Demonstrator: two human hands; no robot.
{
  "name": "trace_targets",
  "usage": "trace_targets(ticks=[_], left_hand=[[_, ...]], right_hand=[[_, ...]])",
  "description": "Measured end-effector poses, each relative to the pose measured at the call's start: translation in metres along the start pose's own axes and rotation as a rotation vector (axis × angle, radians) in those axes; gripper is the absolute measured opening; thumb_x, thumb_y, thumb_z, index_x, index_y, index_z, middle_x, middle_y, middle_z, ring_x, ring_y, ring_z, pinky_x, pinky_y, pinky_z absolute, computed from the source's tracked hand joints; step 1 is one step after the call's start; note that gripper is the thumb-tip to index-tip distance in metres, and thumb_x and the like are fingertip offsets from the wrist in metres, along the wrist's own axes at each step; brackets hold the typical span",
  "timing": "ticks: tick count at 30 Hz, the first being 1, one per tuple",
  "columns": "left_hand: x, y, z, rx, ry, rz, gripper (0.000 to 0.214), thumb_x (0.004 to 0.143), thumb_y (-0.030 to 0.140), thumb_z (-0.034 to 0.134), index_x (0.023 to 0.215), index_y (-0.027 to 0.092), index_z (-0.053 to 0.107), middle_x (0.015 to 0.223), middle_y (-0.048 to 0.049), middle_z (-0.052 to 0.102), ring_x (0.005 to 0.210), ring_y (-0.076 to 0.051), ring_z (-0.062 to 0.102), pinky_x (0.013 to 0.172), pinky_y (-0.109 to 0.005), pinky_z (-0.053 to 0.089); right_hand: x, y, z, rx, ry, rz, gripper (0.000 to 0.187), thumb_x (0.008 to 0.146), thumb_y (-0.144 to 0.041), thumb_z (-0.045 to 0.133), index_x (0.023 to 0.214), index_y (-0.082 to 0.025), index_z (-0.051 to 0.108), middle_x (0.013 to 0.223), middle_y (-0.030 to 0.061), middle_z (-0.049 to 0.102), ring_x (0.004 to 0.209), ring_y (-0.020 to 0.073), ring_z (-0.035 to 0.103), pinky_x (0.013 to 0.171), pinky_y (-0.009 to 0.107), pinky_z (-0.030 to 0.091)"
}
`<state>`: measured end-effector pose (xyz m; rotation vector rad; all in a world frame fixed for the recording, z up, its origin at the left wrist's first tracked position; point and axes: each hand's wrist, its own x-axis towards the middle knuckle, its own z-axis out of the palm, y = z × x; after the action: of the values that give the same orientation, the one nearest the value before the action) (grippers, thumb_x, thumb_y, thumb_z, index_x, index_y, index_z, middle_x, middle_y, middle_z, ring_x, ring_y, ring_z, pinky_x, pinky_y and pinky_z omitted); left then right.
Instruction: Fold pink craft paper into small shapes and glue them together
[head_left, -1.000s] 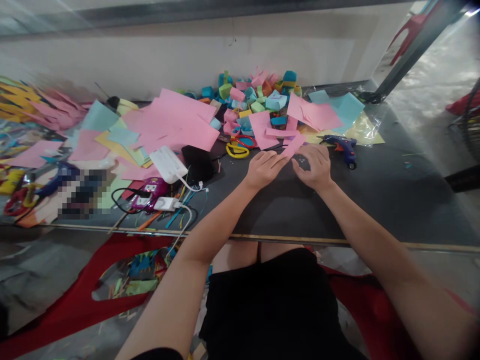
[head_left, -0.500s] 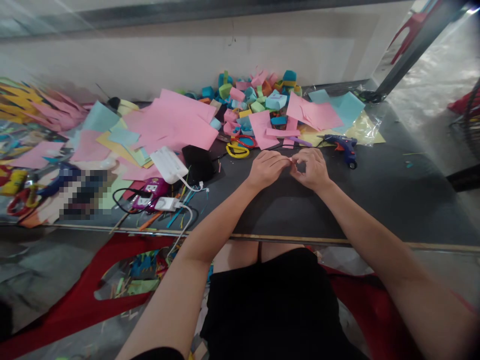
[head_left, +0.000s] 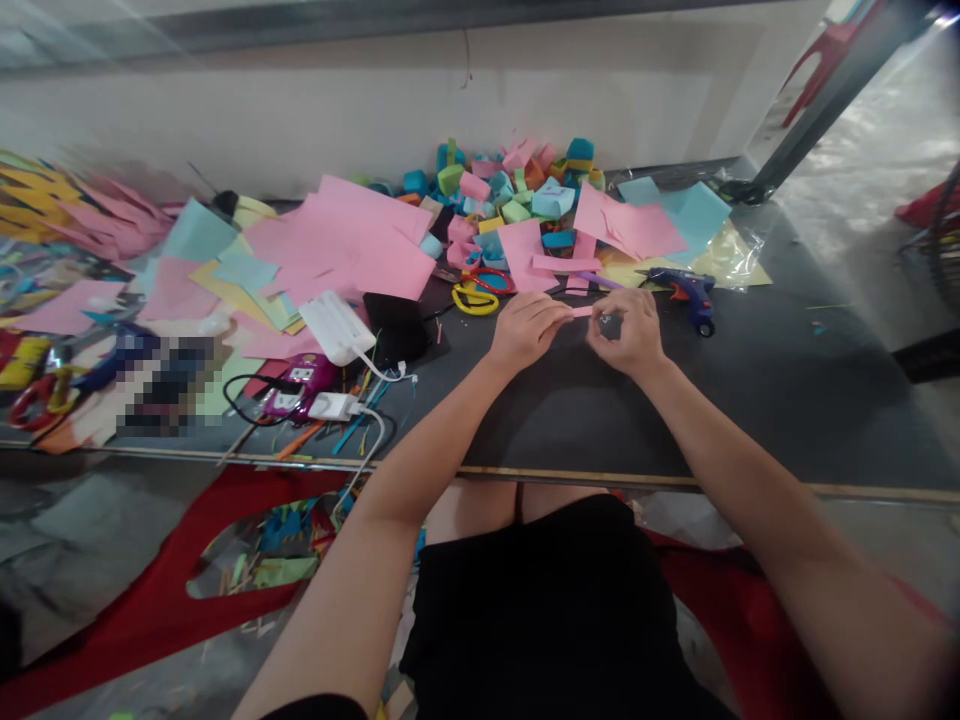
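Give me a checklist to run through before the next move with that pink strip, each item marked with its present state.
1. Pink strip pinched at both ends, left hand and right hand: ok.
2. Strip flat between the hands, no twist: cannot tell, too small.
3. Dark table bare under and in front of the hands: ok.
4. Glue gun lying apart from the right hand, not touching it: ok.
5. Glue gun nozzle hot or cold: cannot tell.
6. Scissors with yellow handles lying just beyond the left hand, untouched: ok.
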<state>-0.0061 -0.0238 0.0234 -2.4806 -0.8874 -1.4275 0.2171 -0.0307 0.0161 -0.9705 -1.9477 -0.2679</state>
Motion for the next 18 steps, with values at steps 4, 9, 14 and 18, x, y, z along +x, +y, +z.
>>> trace_targets(ticks=[4, 9, 14, 18], left_hand=[[0.0016, 0.0057, 0.0028, -0.048, 0.011, 0.034, 0.029, 0.11, 0.035, 0.052, 0.1, 0.023, 0.076, 0.096, -0.0047, 0.083, 0.094, -0.016, 0.077, 0.087, -0.034, 0.057], [0.0021, 0.0046, 0.002, -0.085, -0.014, 0.018, 0.03, 0.11, 0.036, 0.052, 0.098, 0.023, 0.076, 0.096, -0.0044, 0.083, 0.093, -0.015, 0.076, 0.089, -0.034, 0.056], [0.0015, 0.006, 0.0033, -0.059, 0.011, 0.057, 0.029, 0.11, 0.034, 0.052, 0.098, 0.024, 0.076, 0.093, -0.0027, 0.083, 0.091, -0.014, 0.076, 0.085, -0.032, 0.057], [-0.0002, 0.0069, 0.0069, -0.112, 0.007, 0.025, 0.028, 0.109, 0.034, 0.053, 0.098, 0.024, 0.077, 0.095, -0.0036, 0.082, 0.091, -0.015, 0.075, 0.087, -0.033, 0.058]], right_hand=[[0.0022, -0.007, 0.0, 0.01, -0.055, -0.006, 0.017, 0.083, -0.023, 0.059, 0.097, -0.028, 0.049, 0.09, 0.0034, 0.073, 0.093, 0.0272, 0.071, 0.094, 0.049, 0.052], [0.0038, -0.0055, -0.0019, 0.041, 0.001, -0.036, 0.02, 0.081, -0.021, 0.059, 0.097, -0.028, 0.049, 0.089, 0.0029, 0.073, 0.092, 0.0267, 0.072, 0.09, 0.048, 0.054], [0.0041, -0.0071, -0.0023, 0.009, -0.021, -0.027, 0.018, 0.08, -0.022, 0.06, 0.094, -0.027, 0.05, 0.088, 0.0035, 0.072, 0.091, 0.0272, 0.072, 0.088, 0.05, 0.054], [0.0037, -0.0061, -0.0015, 0.016, -0.034, -0.047, 0.019, 0.079, -0.022, 0.061, 0.094, -0.028, 0.05, 0.089, 0.0038, 0.073, 0.092, 0.0274, 0.071, 0.088, 0.048, 0.055]])
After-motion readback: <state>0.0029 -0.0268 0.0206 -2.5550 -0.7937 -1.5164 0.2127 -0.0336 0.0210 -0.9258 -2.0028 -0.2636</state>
